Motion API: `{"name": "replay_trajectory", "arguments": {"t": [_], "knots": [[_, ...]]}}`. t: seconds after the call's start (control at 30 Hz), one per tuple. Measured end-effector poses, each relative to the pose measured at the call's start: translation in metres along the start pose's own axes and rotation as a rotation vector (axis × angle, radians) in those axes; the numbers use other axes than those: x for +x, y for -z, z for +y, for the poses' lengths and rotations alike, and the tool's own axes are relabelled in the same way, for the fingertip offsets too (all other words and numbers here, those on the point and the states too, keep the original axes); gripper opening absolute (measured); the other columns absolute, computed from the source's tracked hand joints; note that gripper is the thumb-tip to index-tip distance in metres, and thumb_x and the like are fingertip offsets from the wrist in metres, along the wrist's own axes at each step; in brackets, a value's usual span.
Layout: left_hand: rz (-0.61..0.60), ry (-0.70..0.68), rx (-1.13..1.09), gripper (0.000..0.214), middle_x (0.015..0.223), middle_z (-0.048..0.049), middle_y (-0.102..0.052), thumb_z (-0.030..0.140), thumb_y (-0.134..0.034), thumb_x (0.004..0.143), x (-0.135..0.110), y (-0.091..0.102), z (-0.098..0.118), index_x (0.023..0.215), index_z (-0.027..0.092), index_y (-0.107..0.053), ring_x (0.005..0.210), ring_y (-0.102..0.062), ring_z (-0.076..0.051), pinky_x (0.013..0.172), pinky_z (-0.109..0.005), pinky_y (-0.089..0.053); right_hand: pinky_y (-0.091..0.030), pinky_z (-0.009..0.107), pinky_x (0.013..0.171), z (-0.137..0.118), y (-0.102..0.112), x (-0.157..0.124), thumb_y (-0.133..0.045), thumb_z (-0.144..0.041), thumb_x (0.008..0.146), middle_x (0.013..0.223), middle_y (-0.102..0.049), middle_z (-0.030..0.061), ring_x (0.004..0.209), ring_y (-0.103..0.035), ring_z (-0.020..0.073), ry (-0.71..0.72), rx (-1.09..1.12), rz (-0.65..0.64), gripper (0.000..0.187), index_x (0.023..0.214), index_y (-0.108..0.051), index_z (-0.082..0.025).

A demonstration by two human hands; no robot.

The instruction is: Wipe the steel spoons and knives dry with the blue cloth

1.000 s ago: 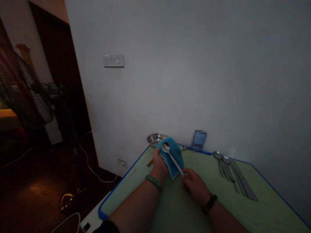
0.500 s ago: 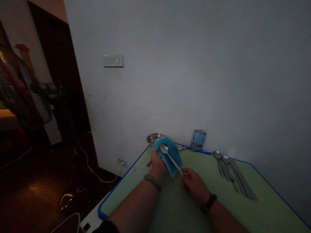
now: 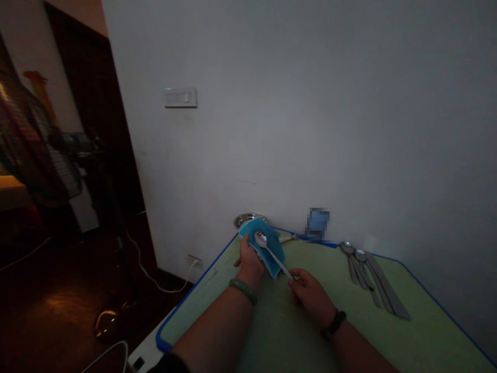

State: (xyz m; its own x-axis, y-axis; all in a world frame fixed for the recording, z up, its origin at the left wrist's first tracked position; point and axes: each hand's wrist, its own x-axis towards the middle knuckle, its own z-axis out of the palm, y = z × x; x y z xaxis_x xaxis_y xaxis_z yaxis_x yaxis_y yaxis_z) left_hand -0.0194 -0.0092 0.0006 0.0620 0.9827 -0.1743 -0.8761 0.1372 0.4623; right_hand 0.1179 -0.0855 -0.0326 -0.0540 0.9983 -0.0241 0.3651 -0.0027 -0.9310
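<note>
A blue cloth (image 3: 273,247) lies over my left hand (image 3: 250,259), whose thumb grips its near edge while the other fingers are hidden beneath. My right hand (image 3: 308,290) pinches the handle end of a metal spoon (image 3: 275,257). The spoon's bowl rests against the cloth, close to my left thumb. Behind the cloth stands a round steel bowl (image 3: 241,220), partly covered from view. A fork (image 3: 290,238) lies on the table just right of the cloth.
Several metal spoons (image 3: 357,267) and knives (image 3: 388,290) lie at the right of the green table (image 3: 435,321). A pixelated blue item (image 3: 318,224) stands against the wall. A pedestal fan (image 3: 77,142) and a white cable (image 3: 147,277) are at the left.
The cloth and my left hand have shifted slightly left, and the cloth's far corner has folded down a little. The spoon's bowl has moved slightly left too; my right hand has stayed in place.
</note>
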Motion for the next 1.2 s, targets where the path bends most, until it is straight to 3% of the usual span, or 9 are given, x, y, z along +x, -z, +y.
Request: {"name": "replay_trajectory", "arguments": {"t": [0.47, 0.7, 0.93, 1.2], "knots": [[0.001, 0.040, 0.022, 0.053, 0.073, -0.0128, -0.066, 0.049, -0.041, 0.072, 0.002, 0.004, -0.003, 0.096, 0.006, -0.060, 0.074, -0.062, -0.027, 0.076, -0.043, -0.045, -0.032, 0.020, 0.046, 0.000, -0.001, -0.001, -0.043, -0.036, 0.074, 0.047, -0.044, -0.0070, 0.044, -0.042, 0.0089, 0.003, -0.009, 0.000, 0.029, 0.094, -0.052, -0.018], [-0.019, 0.084, 0.104, 0.050, 0.064, -0.0095, -0.065, 0.049, -0.042, 0.072, 0.000, 0.005, -0.004, 0.091, 0.007, -0.061, 0.063, -0.061, -0.023, 0.075, -0.041, -0.045, -0.032, 0.020, 0.045, 0.000, -0.001, 0.000, -0.043, -0.036, 0.074, 0.048, -0.045, -0.0068, 0.045, -0.043, 0.0089, 0.018, -0.002, -0.007, 0.030, 0.095, -0.052, -0.017], [-0.030, 0.157, 0.113, 0.047, 0.067, -0.0108, -0.065, 0.048, -0.041, 0.073, -0.005, 0.001, -0.006, 0.091, 0.008, -0.059, 0.070, -0.062, -0.026, 0.077, -0.043, -0.044, -0.031, 0.019, 0.044, 0.001, -0.002, 0.001, -0.042, -0.037, 0.075, 0.049, -0.045, -0.0068, 0.044, -0.041, 0.0083, 0.019, 0.001, -0.014, 0.031, 0.097, -0.052, -0.017], [-0.064, 0.147, 0.116, 0.048, 0.075, -0.0135, -0.067, 0.046, -0.042, 0.073, -0.007, -0.001, -0.007, 0.094, 0.006, -0.059, 0.076, -0.062, -0.028, 0.081, -0.046, -0.041, -0.032, 0.019, 0.045, -0.003, -0.001, -0.001, -0.042, -0.037, 0.075, 0.048, -0.044, -0.0065, 0.045, -0.042, 0.0088, 0.047, -0.038, -0.006, 0.033, 0.098, -0.055, -0.017]]}}
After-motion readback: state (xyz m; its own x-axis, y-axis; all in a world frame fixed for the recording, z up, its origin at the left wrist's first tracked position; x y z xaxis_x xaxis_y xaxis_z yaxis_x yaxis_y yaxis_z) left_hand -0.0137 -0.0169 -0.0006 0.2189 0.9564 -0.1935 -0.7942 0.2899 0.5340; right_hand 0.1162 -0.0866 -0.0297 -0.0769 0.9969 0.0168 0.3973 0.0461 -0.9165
